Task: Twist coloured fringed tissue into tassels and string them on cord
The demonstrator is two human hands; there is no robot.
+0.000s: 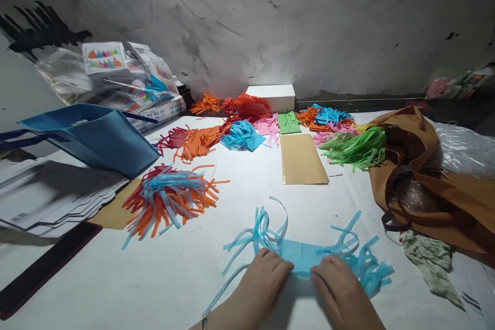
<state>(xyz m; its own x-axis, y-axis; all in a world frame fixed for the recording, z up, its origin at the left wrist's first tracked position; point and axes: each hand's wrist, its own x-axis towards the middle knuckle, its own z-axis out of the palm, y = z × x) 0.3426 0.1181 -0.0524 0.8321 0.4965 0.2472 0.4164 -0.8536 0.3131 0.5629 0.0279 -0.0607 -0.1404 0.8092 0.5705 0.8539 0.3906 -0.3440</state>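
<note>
A light-blue tissue-paper tassel sheet [303,252] lies crosswise in front of me, its cut strips curling out at both ends. My left hand [266,273] pinches the near edge of its uncut middle band. On the same edge, a short gap to the right, my right hand [332,281] is closed with the thumb underneath. The near edge looks slightly rolled between my hands. Strips spread past my left wrist and beyond the right hand. Fingertips of both hands are partly hidden.
Orange, red and blue fringe [170,196] lies at left beside a blue bag [100,134] and a dark phone-like slab [46,268]. A gold card [303,160] lies ahead. A brown bag [402,165] and crumpled cloth [429,263] are at right. Coloured fringe bundles [242,135] line the back.
</note>
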